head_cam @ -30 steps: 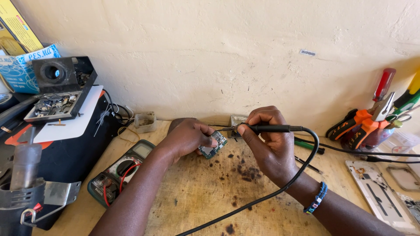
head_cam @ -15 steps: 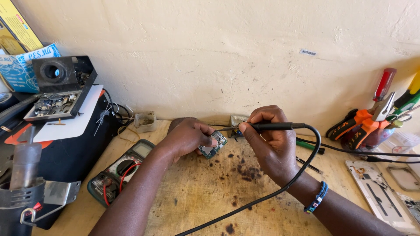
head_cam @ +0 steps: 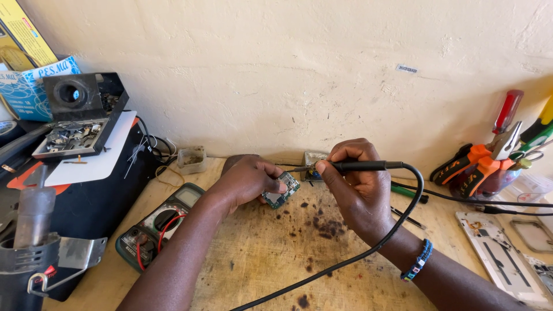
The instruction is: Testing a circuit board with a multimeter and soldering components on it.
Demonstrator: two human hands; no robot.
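The right hand [head_cam: 357, 184] is pinching a soldering iron [head_cam: 363, 166] like a pen, fingers closed round its smooth black handle. The iron is lying nearly level, its long axis running sideways, with the metal tip pointing toward the left hand [head_cam: 247, 179]. That hand is gripping a small green circuit board [head_cam: 281, 191] by its edge, holding it tilted just off the wooden bench [head_cam: 271, 259]. The board is sitting just left of and slightly below the iron's tip, very near it; whether they are touching is unclear. The iron's thick black cord [head_cam: 397, 230] is looping back over the right wrist. The bench is rough, pale and speckled with dark scorch marks. A green multimeter [head_cam: 155, 227] is lying beside the left forearm.
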